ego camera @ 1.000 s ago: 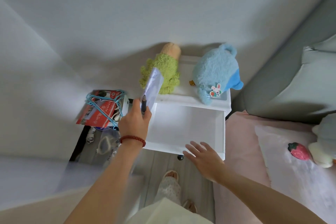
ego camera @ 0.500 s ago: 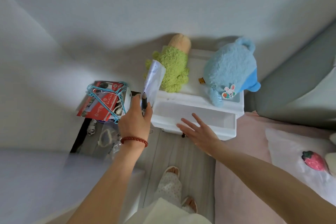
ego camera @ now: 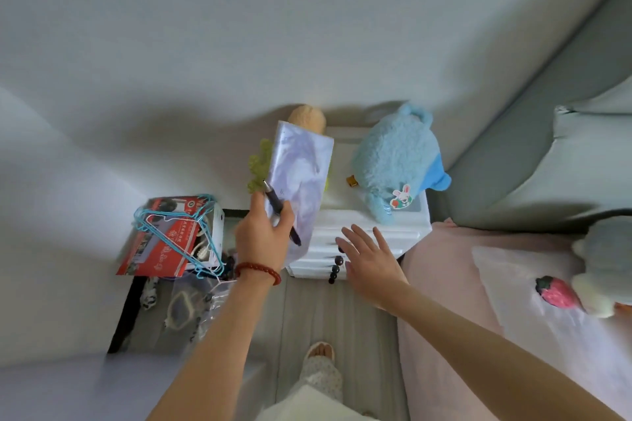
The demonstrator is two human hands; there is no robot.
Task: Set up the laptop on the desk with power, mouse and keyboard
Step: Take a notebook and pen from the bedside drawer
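No laptop, mouse, keyboard or power cable shows in this view. My left hand (ego camera: 265,236), with a red bead bracelet at the wrist, grips a pale purple booklet (ego camera: 301,178) together with a dark pen (ego camera: 278,208), held up in front of a white bedside drawer unit (ego camera: 407,232). My right hand (ego camera: 367,258) is flat with fingers spread against the unit's closed drawer fronts, beside their dark round knobs (ego camera: 337,267).
A blue plush toy (ego camera: 396,164) and a green plush (ego camera: 256,166) sit on the unit's top. Left of it stands a box with a red-printed bag (ego camera: 164,243) and blue wire hangers (ego camera: 171,219). A pink bed (ego camera: 478,284) with a strawberry cushion (ego camera: 555,290) fills the right. Grey floorboards lie below.
The top drawer, wide open a second ago, has been pushed in by my right hand and is closed. My left hand has turned the booklet so its face shows.
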